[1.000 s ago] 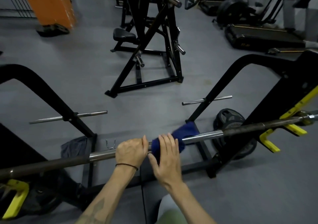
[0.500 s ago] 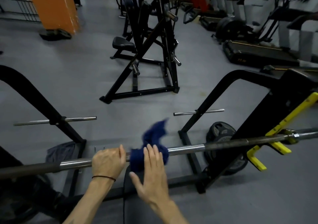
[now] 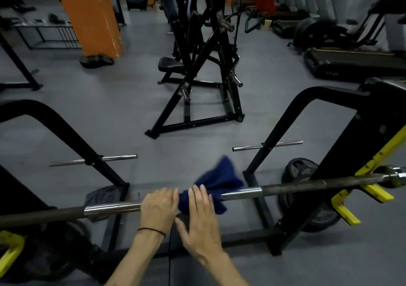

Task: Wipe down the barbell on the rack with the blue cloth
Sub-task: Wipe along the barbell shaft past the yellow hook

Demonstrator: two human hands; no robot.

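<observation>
I am gripping the long steel barbell, lying across the black rack's yellow hooks, with my left hand curled over it. Just beside it, my right hand is pressing straight fingers onto the rumpled dark blue cloth draped over the bar's middle.

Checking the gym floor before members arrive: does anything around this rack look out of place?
One thing: a crumpled dark grey cloth lies on the floor by the black rack's left upright, under the steel barbell. It looks dropped, not stored.
</observation>
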